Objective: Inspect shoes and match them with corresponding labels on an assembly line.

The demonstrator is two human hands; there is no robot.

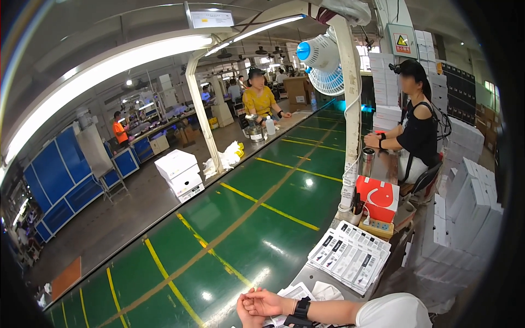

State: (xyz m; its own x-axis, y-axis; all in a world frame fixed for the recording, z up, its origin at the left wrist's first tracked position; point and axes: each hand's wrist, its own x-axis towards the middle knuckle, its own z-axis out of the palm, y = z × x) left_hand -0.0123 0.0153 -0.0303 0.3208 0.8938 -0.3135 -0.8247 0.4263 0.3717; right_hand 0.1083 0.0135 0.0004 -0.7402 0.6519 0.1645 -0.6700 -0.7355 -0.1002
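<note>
Sheets, printed and stacked, lie near right, apart from both hands — I can judge nothing finished. Left hand meets right hand beside the green conveyor belt, fingers curled — whether clenched or grasping, I cannot tell.

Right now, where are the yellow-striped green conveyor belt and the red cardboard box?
Yellow-striped green conveyor belt (265, 235): head view, bare green surface.
Red cardboard box (375, 200): head view, red side.

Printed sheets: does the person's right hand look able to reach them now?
Probably yes: the right hand, apparently empty, rests against the left hand; the sheets lie near the right forearm, uncovered.
</note>
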